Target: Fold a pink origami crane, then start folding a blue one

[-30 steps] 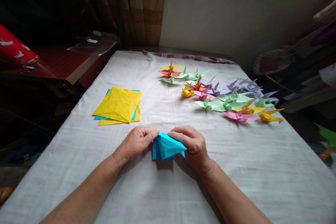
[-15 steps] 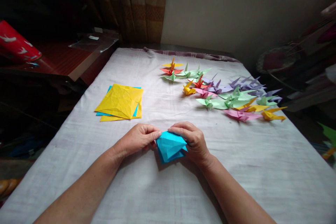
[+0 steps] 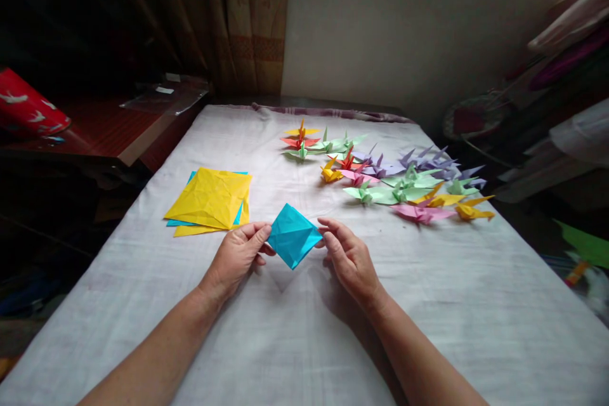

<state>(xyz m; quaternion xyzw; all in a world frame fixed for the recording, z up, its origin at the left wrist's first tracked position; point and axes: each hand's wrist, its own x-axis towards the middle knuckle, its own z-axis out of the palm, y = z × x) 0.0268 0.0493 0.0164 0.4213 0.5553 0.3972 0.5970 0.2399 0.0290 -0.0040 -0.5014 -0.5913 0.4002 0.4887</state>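
A blue folded paper (image 3: 294, 236) shows as a flat diamond above the white cloth, creases across its face. My left hand (image 3: 241, 252) pinches its left corner between thumb and fingers. At the opposite corner is my right hand (image 3: 349, 257), its thumb and fingers apart, fingertips beside the paper's tip; whether they touch it I cannot tell. Beyond my left hand lies a stack of creased yellow and blue sheets (image 3: 209, 198), a yellow one on top. Several folded paper cranes in pink (image 3: 423, 212), green, purple, orange and red sit in rows at the back right.
The white cloth (image 3: 295, 342) covers the table. A dark red side table (image 3: 104, 133) on the left holds a red patterned cylinder (image 3: 31, 104) and a clear plastic bag (image 3: 169, 95). Hanging fabric and clutter stand at the right edge.
The blue paper has risen and now shows as a neat flat diamond instead of layers spread apart. My right fingers have opened off its top edge to its right corner. The view has shifted slightly.
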